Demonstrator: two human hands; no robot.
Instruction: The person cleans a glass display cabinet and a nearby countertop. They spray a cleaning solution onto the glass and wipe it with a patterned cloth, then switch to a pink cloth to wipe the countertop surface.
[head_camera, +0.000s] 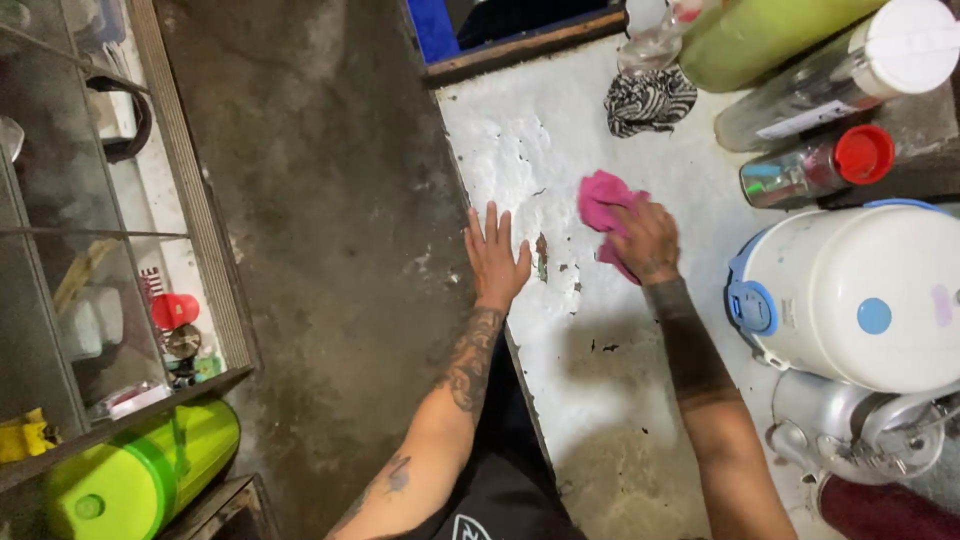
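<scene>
While the left hand (496, 258) lies flat and open at the near edge of the white counter (560, 150), fingers spread and holding nothing, the right hand (648, 240) presses down on a pink cloth (603, 203) further in on the same surface. That hand is curled loosely over the cloth, fingers bent on top of it, so it grips or pins the fabric against the counter. The cloth is bright magenta, soft and crumpled into a bunched wad, with folds sticking out past the fingers toward the far side and a small tail showing below the palm. It sits near the middle of the worktop, well apart from the left hand.

The counter's paint is chipped and flaking (dark patches show through between the two hands). Beside the right forearm stands a white insulated jug with blue fittings (860, 300), and beyond it a bottle with a red cap (815, 167) lies on its side. A black-and-white patterned rag (648, 100) rests further back. Down on the left, a lime-green container (140, 472) sits by a glass-fronted cabinet (110, 240).
</scene>
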